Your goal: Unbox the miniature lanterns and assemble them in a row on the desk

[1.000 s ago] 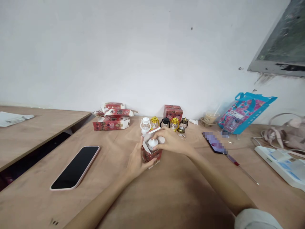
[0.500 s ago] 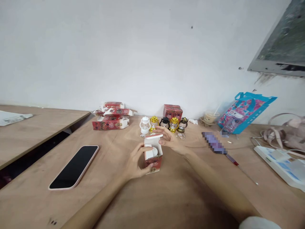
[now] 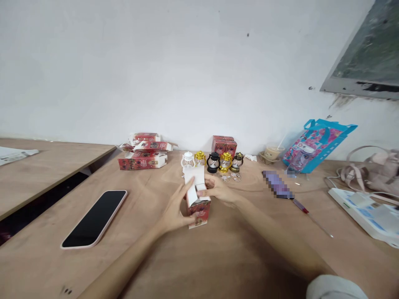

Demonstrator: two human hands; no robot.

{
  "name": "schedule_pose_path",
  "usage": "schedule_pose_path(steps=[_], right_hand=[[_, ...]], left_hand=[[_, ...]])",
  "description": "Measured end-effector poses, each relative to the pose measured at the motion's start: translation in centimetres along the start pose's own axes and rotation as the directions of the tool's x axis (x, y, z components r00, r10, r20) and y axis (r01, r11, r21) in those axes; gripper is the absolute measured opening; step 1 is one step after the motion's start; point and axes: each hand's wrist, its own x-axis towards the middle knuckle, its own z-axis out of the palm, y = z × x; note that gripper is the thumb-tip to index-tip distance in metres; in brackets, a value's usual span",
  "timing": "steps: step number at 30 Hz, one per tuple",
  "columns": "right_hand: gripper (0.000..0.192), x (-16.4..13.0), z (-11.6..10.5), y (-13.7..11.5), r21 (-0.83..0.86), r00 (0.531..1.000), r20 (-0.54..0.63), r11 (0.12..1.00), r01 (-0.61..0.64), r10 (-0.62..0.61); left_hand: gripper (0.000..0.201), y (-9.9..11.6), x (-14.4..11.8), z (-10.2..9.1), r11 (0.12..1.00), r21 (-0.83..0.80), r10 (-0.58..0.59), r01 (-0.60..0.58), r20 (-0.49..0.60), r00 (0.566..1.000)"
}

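Note:
A small red printed cardboard box (image 3: 199, 212) stands upright on the table in front of me, its white flaps raised at the top. My left hand (image 3: 176, 209) grips its left side, thumb on the front and fingers up along the flaps. On the right, my right hand (image 3: 216, 190) pinches a side flap, with the thumb over the opening. What lies inside the box is mostly hidden by the flaps and fingers. Just behind stand several miniature lanterns: a white lantern (image 3: 188, 160), a black lantern (image 3: 213, 162), a bronze lantern (image 3: 237, 162) and gold ones (image 3: 225, 162).
Opened red boxes (image 3: 141, 161) lie piled back left, and closed red boxes (image 3: 224, 145) stand by the wall. A phone (image 3: 95, 218) lies left. To the right are a screwdriver (image 3: 314, 220), a pixelated purple item (image 3: 277, 185), a drink cup (image 3: 272, 153), a blue bag (image 3: 314, 145) and a power strip (image 3: 364, 216).
The box's top flaps now stand up higher and cover more of the opening. My right hand has come down and closed on a flap. The left hand keeps its hold.

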Motion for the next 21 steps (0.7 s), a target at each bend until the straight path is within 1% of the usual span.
schedule_pose_path(steps=[3,4,7,8,9,11,12,14,16,19,21], right_hand=[[0.06,-0.3,0.1,0.1,0.002,0.992,-0.04,0.993,0.116,-0.116],[0.055,-0.5,0.0,0.1,-0.008,0.985,-0.015,0.986,0.169,-0.169],[0.037,-1.2,-0.5,-0.3,-0.086,0.94,0.167,0.946,0.314,-0.297],[0.033,-1.4,-0.7,-0.4,-0.127,0.924,0.205,0.927,0.352,-0.323],[0.031,-1.6,-0.8,-0.4,-0.177,0.913,0.215,0.906,0.385,-0.346],[0.026,-1.9,-0.9,-0.4,-0.299,0.9,0.182,0.849,0.435,-0.397],[0.025,-2.0,-0.9,-0.3,-0.365,0.89,0.166,0.812,0.456,-0.425],[0.024,-2.3,-0.8,-0.1,-0.499,0.869,0.187,0.717,0.486,-0.459],[0.027,-2.8,-0.8,0.2,-0.629,0.857,0.258,0.596,0.499,-0.446],[0.033,-3.9,-1.2,0.0,-0.788,0.839,0.335,0.361,0.499,-0.428],[0.034,-4.8,-1.7,-0.7,-0.851,0.823,0.355,0.213,0.481,-0.444]], left_hand=[[0.07,0.0,0.1,-0.3,0.998,0.029,0.056,-0.057,0.038,0.998],[0.065,-0.1,0.2,-0.3,0.997,0.037,0.069,-0.071,0.046,0.997],[0.051,-0.7,0.0,-0.1,0.993,0.04,0.105,-0.107,0.047,0.993],[0.05,-1.0,-0.1,0.2,0.993,0.028,0.114,-0.114,0.017,0.993],[0.052,-1.4,-0.3,0.5,0.993,0.007,0.118,-0.117,-0.031,0.993],[0.063,-2.1,-0.6,1.2,0.991,-0.055,0.111,-0.12,-0.135,0.985],[0.069,-2.4,-0.8,1.5,0.99,-0.084,0.099,-0.115,-0.171,0.98],[0.075,-2.7,-1.0,1.9,0.99,-0.11,0.066,-0.087,-0.186,0.98],[0.077,-2.8,-1.1,2.0,0.993,-0.091,0.061,-0.076,-0.162,0.985],[0.077,-2.9,-1.0,2.0,0.993,-0.065,0.089,-0.099,-0.142,0.986],[0.076,-3.0,-1.1,2.0,0.993,-0.072,0.086,-0.097,-0.136,0.987]])
